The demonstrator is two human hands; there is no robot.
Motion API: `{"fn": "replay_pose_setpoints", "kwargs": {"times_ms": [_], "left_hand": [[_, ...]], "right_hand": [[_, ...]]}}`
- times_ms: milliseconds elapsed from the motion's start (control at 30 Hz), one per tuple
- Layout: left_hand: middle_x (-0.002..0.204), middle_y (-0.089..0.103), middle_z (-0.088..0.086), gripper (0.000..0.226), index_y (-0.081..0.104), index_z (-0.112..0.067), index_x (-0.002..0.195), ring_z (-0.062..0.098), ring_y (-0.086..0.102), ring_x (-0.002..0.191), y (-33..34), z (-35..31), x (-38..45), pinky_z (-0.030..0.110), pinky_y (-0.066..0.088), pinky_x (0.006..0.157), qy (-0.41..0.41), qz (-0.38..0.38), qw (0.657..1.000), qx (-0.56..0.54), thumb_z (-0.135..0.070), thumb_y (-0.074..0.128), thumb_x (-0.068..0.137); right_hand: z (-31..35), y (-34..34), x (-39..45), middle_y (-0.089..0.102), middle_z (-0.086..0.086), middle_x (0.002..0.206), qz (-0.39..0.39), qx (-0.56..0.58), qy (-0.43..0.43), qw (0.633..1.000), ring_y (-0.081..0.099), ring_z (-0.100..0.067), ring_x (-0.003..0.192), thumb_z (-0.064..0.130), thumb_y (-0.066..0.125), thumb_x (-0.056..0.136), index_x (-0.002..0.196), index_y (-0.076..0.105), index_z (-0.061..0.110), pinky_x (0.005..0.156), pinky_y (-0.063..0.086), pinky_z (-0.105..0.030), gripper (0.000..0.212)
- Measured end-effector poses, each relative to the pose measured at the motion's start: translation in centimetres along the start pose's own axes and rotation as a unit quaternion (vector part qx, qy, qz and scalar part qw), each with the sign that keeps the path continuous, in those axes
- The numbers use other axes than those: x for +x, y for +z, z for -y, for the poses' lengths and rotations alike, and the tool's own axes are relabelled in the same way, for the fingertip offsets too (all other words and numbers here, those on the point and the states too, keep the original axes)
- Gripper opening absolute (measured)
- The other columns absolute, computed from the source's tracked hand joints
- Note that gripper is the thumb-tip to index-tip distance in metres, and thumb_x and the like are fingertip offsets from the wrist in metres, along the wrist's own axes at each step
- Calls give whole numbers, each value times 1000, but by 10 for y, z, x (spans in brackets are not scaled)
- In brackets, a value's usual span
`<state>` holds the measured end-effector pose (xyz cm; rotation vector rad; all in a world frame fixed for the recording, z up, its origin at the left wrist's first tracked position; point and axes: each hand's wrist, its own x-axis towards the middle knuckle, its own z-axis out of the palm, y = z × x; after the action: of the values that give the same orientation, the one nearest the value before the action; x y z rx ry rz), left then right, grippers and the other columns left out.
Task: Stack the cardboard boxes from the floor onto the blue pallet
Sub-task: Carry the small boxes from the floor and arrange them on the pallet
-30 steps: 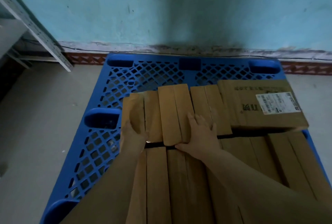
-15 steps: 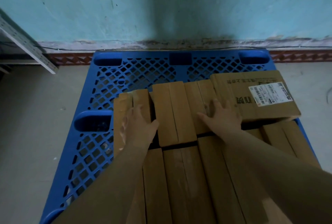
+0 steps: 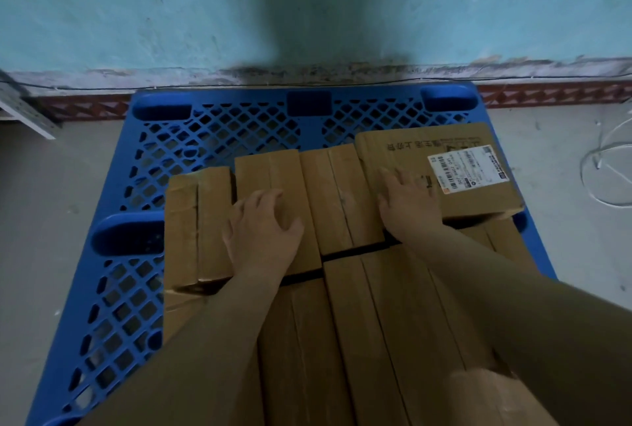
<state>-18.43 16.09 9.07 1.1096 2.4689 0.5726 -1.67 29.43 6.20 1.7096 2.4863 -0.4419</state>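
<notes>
Your left hand (image 3: 263, 230) and right hand (image 3: 407, 206) press flat, fingers spread, on cardboard boxes (image 3: 337, 196) lying on the blue pallet (image 3: 212, 138); push evenly toward the wall to close gaps.

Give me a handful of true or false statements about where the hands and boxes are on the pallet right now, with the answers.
1. The left hand lies flat on a narrow box. True.
2. The right hand is lifting the labelled box clear of the pile. False: it rests on that box, which sits on others.
3. The far part of the blue pallet shows bare lattice. True.
4. The white shipping label is on the leftmost box. False: it is on the rightmost.
</notes>
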Motion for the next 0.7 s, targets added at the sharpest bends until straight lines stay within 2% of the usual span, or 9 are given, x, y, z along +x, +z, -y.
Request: {"fn": "replay_pose_setpoints", "kwargs": {"times_ms": [100,200,467,700], "left_hand": [[141,41,-6,51,44,-30,130,18,28,134,11,-12,-1,45,24,111,25,8,1000,15,-41,56,82],[143,39,-7,51,42,-30,132,19,25,135,20,-24,-6,45,26,110,21,36,999,5,-40,55,83],[141,40,-5,54,42,-30,131,21,25,136,37,-50,-23,45,24,111,58,69,995,38,-42,56,81],[141,40,-6,52,42,-31,132,19,24,136,46,-53,-48,43,25,111,68,84,993,42,-40,55,82]], "right_hand": [[-16,1,10,16,-4,154,57,-71,-21,996,13,-30,140,40,36,92,145,15,32,110,16,-59,57],[-27,4,5,15,-1,153,71,-79,-36,994,12,-29,140,45,41,88,144,12,33,108,19,-60,65],[-49,17,-22,6,1,156,77,-90,-80,990,3,-26,142,52,39,87,145,5,36,111,12,-59,69],[-61,12,-37,6,2,157,78,-32,-88,993,-2,-22,144,44,37,91,146,9,35,113,4,-54,62]]}}
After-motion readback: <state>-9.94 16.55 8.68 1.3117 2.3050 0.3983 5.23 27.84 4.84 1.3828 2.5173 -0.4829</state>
